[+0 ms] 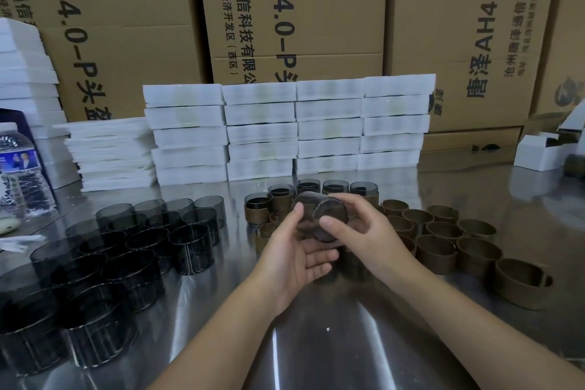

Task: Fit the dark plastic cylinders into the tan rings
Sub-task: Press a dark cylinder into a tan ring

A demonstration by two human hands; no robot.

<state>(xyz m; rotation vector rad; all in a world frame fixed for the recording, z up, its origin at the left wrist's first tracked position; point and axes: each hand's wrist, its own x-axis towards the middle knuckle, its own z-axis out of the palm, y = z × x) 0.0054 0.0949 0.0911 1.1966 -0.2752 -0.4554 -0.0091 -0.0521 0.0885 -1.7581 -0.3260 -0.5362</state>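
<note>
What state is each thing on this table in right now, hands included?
held cylinder, tilted, gripped by both hands.
left hand, holds it from below.
right hand, fingers curled over it.
loose dark cylinders, upright, unfitted.
empty tan rings, upright, unfilled.
fitted sets, cylinders standing in rings.
white boxes, stacked in columns.

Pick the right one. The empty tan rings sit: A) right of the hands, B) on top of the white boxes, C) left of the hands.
A: the tan rings stand on the table right of the right hand, which grips the held cylinder together with the left hand.
</note>
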